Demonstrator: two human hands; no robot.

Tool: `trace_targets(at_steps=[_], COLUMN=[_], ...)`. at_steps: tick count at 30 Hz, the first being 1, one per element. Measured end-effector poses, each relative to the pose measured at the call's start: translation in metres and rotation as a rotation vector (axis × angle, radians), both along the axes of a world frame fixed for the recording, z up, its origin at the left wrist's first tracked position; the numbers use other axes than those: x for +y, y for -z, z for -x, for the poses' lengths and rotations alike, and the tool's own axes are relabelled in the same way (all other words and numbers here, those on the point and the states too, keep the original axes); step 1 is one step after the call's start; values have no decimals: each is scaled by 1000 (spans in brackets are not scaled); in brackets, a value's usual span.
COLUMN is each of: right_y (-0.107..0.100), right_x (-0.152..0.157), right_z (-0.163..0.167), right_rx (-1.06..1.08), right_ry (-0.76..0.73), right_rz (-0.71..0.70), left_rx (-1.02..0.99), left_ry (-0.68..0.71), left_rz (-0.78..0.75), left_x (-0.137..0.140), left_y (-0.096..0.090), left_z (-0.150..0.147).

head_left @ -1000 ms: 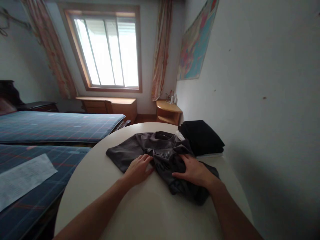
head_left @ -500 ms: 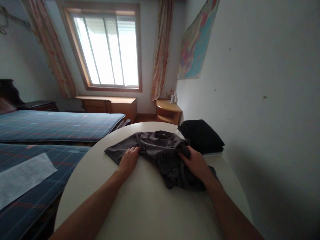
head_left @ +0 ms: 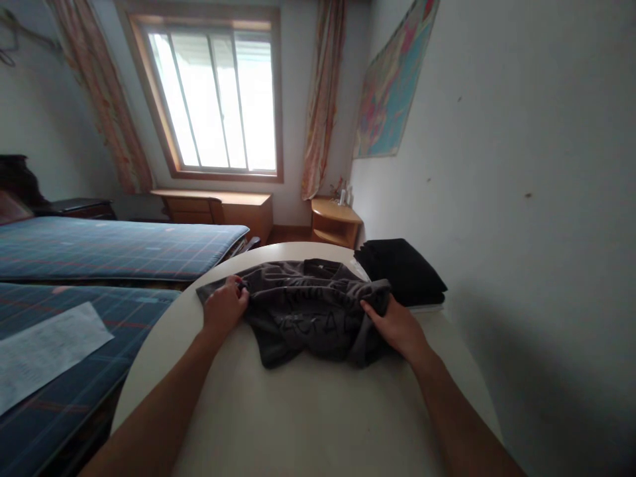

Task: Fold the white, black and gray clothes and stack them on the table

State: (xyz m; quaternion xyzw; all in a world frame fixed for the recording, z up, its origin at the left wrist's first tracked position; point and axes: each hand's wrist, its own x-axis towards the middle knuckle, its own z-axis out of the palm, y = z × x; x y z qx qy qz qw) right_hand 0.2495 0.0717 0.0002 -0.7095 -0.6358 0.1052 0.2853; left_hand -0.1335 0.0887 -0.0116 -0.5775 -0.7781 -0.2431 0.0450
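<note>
A dark grey T-shirt (head_left: 308,311) with black lettering on its front lies bunched on the round white table (head_left: 288,411), its neck opening towards the window. My left hand (head_left: 224,305) is closed on the shirt at its left sleeve, fingers pinching the cloth. On the other side my right hand (head_left: 396,323) grips the fabric near the right shoulder, thumb on top and the other fingers hidden beneath. The lower part of the shirt hangs in loose folds towards me.
A stack of folded black cloth (head_left: 402,271) rests at the table's right rim, close to the wall (head_left: 536,265). Left of the table are mattresses (head_left: 124,248), one bearing a paper sheet (head_left: 50,351). A low desk (head_left: 243,209) and corner shelf (head_left: 335,211) stand beyond.
My left hand has moved left and pulled the cloth out. The shirt is spread wider and its lettering shows more. My right hand has shifted slightly, still holding the fabric.
</note>
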Motion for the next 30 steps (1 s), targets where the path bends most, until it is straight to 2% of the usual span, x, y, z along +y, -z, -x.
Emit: trace_targets(at_steps=[3,5,8,10,11,13,16,19,21,25,27,30], right_y=[-8,-10,-6,-1,1,4,6,4,1,4,11,27], right_x=[-12,-19,-21,-18,-16,-8,3,5,-1,-14,-15,-5], right_z=[2,4,8,12,14,15,16,17,19,28,34,45], right_rx=[-84,-43,84,170,212,316,532,638,550,163,5,-132], right_ry=[-10,-104,-385,-509,-509,-394,-169,-119,-197,-456,-500,-484], right_rz=[102,108,60,27,6,-57,-197,-336,-314,-136,-94,-79], left_rx=[58,94,72,15,-15,-62,-67,-21,7,48,45,20], left_ry=[52,127,418,643,722,801,836,892,901,798,710,551], left_rz=[161,245,332,382,399,398,348,303,259,154,116,89], left_x=[-16,-25,-36,-40,-41,-42,-39,-32,-26,-16,-11,-3], left_y=[-8,-11,-13,-12,-11,-8,-2,5,9,18,21,23], left_z=[-29,-39,-40,-37,-35,-33,-35,-37,-36,-29,-24,-17])
